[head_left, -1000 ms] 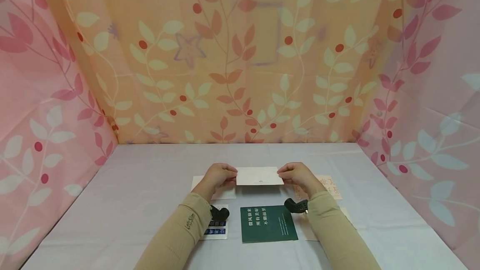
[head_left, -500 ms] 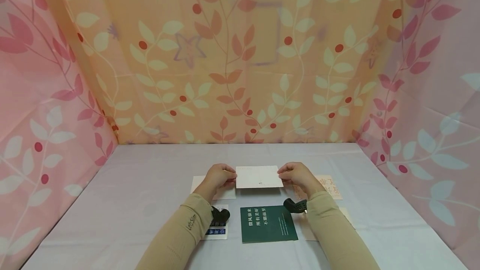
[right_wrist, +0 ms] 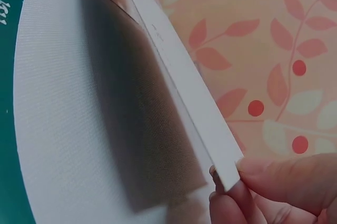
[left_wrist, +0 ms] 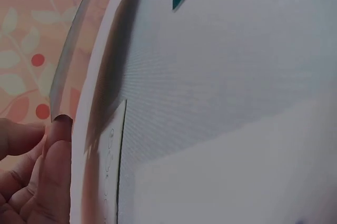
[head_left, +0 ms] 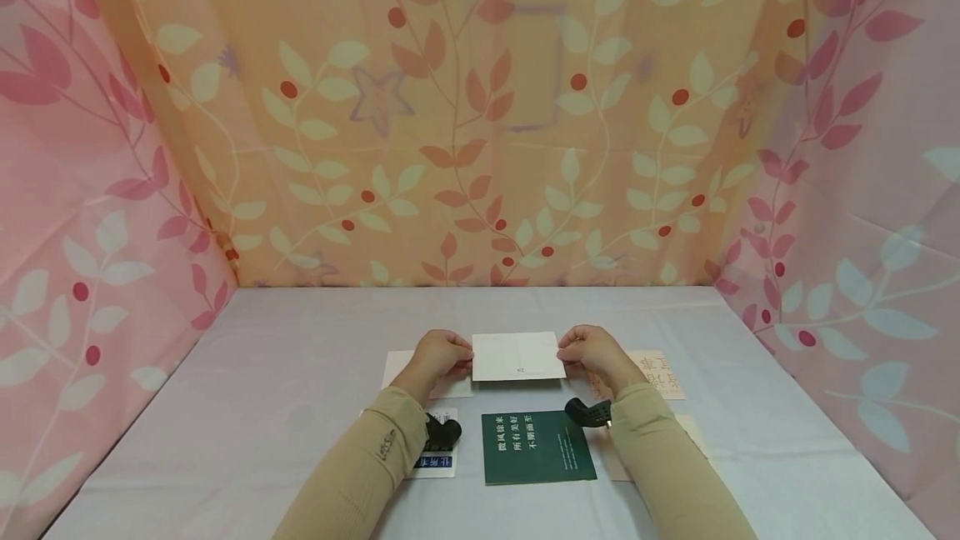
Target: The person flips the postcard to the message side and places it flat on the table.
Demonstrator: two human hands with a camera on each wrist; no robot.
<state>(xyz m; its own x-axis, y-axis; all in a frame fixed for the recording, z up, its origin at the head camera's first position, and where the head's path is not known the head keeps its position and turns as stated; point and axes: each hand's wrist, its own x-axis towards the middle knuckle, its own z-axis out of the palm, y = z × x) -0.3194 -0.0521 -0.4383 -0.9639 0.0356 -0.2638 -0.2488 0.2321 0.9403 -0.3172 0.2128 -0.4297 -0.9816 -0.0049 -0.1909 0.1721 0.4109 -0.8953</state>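
A white card (head_left: 517, 357) is held up between both hands, its pale face toward the head camera and a small dark mark near its lower edge. My left hand (head_left: 441, 358) pinches the left end between thumb and fingers. At the opposite end my right hand (head_left: 596, 352) pinches it the same way; in the right wrist view the thumb lies over the card (right_wrist: 184, 87) and the fingers are under it. A dark shadow (right_wrist: 137, 108) on the cloth shows the card is raised above the table. Nearer the body, a green card (head_left: 536, 447) with white writing lies flat.
Beside the left hand lies a pale card (head_left: 397, 363); an orange-lettered card (head_left: 660, 372) lies by the right hand. A blue-and-white card (head_left: 435, 463) and a pale card (head_left: 618, 465) are partly under the forearms. Patterned curtains enclose the white table (head_left: 300, 332).
The held white card has tipped so more of its face shows to the head camera, its lower edge slightly lower. Both hands keep their pinch and have barely moved.
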